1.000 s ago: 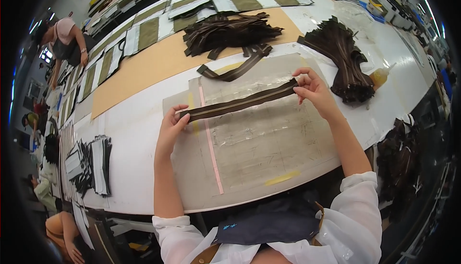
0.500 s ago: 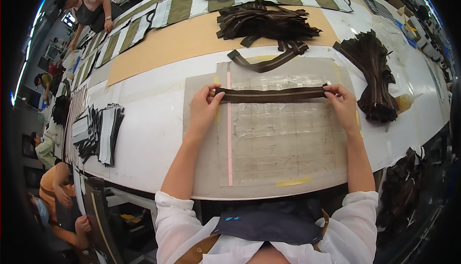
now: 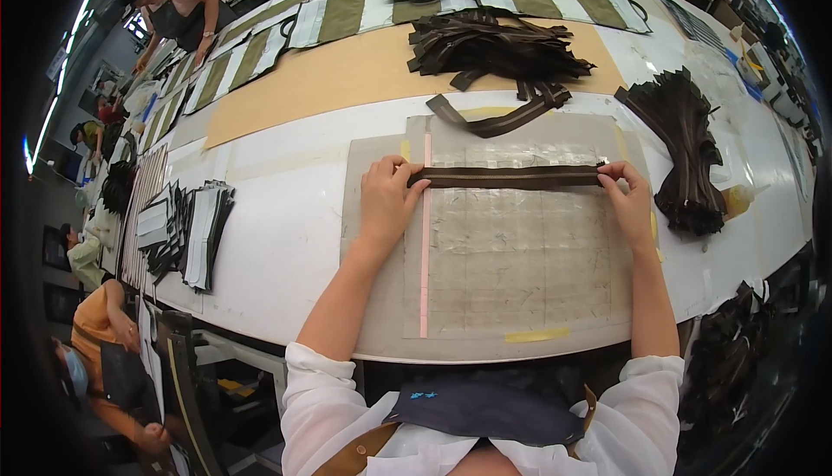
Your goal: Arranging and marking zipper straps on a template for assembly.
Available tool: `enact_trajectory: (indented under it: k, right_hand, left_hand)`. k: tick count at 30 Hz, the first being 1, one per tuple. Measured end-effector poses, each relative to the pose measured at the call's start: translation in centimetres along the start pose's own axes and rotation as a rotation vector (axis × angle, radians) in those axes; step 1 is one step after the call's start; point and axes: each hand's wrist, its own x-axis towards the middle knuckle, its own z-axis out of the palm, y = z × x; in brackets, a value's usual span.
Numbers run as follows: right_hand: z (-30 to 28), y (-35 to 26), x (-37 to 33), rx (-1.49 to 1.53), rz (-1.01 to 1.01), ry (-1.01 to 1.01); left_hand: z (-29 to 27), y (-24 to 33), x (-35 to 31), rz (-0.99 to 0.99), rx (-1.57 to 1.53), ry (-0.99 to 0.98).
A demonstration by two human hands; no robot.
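Note:
A dark brown zipper [image 3: 511, 178] stretches straight from side to side over the far part of a grey board [image 3: 520, 285]. Its left end is pinched between the thumb and fingers of my left hand [image 3: 390, 190], beside a pink strip [image 3: 425, 259] that runs along the board. At the other end, my right hand [image 3: 628, 194] grips the zipper between thumb and fingertips. Another loose zipper [image 3: 494, 123] lies curved just beyond the board. Whether the held zipper rests flat on the board, I cannot tell.
Piles of brown zippers lie behind the board [image 3: 503, 47] and to its right [image 3: 689, 155]. Stacked dark-edged pieces [image 3: 204, 238] sit at left. Olive and white panels [image 3: 338, 21] line the far side. A co-worker [image 3: 178, 8] stands far left; another [image 3: 108, 363] sits near left.
The zipper is pulled straighter and lies slightly lower against the board, with both hands still holding its ends. The whole view has shifted a little, moving the table rightward in the picture.

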Motion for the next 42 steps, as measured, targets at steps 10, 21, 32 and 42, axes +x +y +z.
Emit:
enact_trajectory:
  k: [10,21,32,42]
  right_hand:
    - [-0.7,0.3,-0.1,-0.017,0.006,-0.022]
    - [-0.5,-0.3,-0.3,-0.037,0.056,-0.070]
    - [-1.8,0.3,0.4,-0.077,0.009,-0.119]
    - [-0.7,0.9,1.6,-0.199,-0.073,-0.106]
  left_hand:
    - [0.3,0.1,-0.5,-0.050,-0.075,0.016]
    - [1.1,0.2,-1.6,0.142,0.169,-0.008]
    - [1.4,2.0,-3.4,0.136,0.273,-0.082]
    - [-0.6,3.1,-2.7,0.082,0.268,-0.161]
